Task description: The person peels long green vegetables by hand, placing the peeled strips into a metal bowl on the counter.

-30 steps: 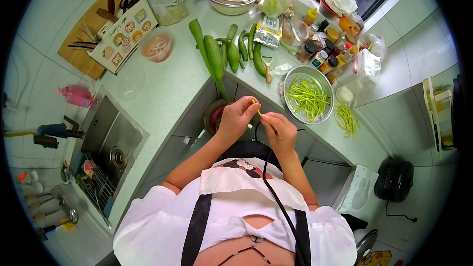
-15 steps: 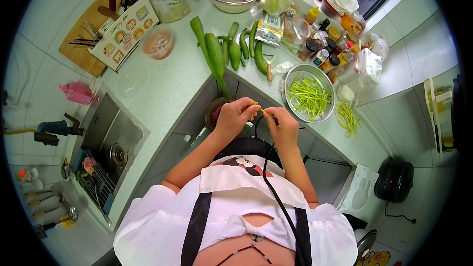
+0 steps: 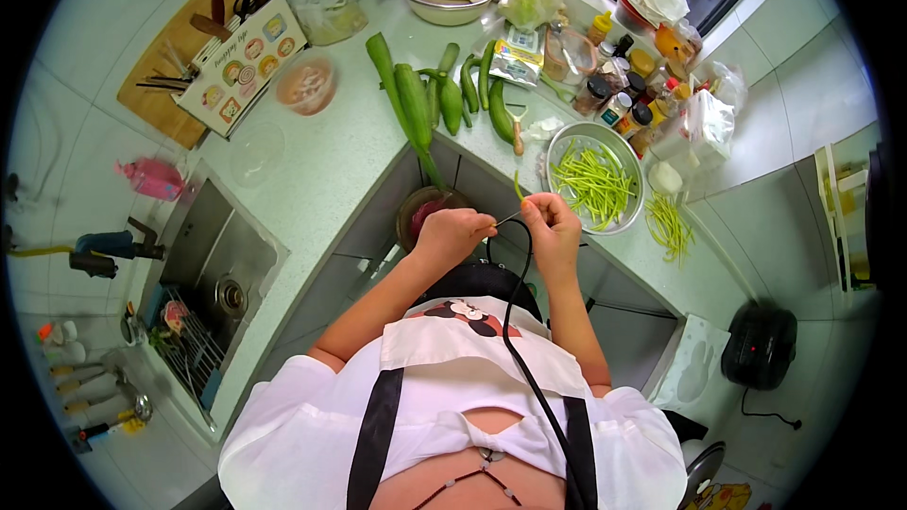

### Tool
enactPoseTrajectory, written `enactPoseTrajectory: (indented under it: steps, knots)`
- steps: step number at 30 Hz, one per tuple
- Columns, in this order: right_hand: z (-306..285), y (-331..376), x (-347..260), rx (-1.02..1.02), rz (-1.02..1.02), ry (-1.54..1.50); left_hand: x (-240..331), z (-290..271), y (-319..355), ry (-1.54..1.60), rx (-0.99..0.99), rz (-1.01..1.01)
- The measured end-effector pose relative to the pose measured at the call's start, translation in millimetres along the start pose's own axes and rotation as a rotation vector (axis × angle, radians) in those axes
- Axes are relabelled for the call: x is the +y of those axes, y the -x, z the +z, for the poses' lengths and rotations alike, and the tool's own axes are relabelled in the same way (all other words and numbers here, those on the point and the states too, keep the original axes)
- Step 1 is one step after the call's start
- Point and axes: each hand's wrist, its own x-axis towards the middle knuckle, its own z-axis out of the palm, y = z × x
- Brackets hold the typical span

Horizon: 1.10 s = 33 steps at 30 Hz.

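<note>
My right hand [image 3: 556,231] pinches a slim green stem [image 3: 519,185], whose upper end sticks up above the fingertips. A thin strand [image 3: 507,221] stretches from it to my left hand [image 3: 455,236], which is closed with finger and thumb pressed together on the strand's other end. Both hands are in front of my apron, over the gap before the counter corner. Just beyond my right hand, a round metal bowl [image 3: 572,144] holds many cut green stems [image 3: 593,187]. A loose pile of longer stems [image 3: 670,229] lies to the right of it.
A round bin [image 3: 406,223] stands below my left hand. Large green gourds [image 3: 413,104], peppers [image 3: 499,111] and a peeler [image 3: 517,135] lie on the counter [image 3: 331,151]. Spice jars [image 3: 616,110] crowd the back right. The sink [image 3: 203,246] is at the left. A black cord [image 3: 529,349] runs down my front.
My hands have drawn apart, the right one slightly right, the left one slightly left and nearer me. The stem now points up from my right hand, and a strand spans the gap.
</note>
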Motion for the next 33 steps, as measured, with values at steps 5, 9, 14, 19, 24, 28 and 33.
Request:
enactPoseTrajectory:
  steps: [5, 9, 14, 19, 24, 28, 33]
  knots:
    - [-20.0, -0.8, 18.9, 0.093, 0.035, 0.071, -28.4, 15.2, 17.5, -0.101, -0.016, -0.147]
    - [-53.8, -11.2, 58.6, 0.265, -0.012, 0.278, -50.6, 23.3, 17.5, -0.111, 0.027, -0.181]
    - [-93.8, -47.6, 97.9, 0.289, -0.103, 0.704, -68.3, 30.6, 12.5, -0.169, 0.034, -0.224]
    - [-109.7, -27.8, 77.1, 0.209, -0.007, 0.727, -75.3, 27.1, 9.5, -0.206, 0.04, -0.33]
    - [-148.3, 17.8, 93.5, 0.342, 0.116, 0.548, -60.6, 20.2, -11.1, -0.147, 0.086, -0.373]
    - [-185.8, 30.9, 100.9, 0.41, 0.233, 0.53, -28.7, 23.9, -34.8, -0.077, 0.079, -0.249]
    - [-228.0, 30.3, 128.1, 0.455, 0.353, 0.446, 28.3, 55.0, -62.5, 0.331, 0.035, -0.178]
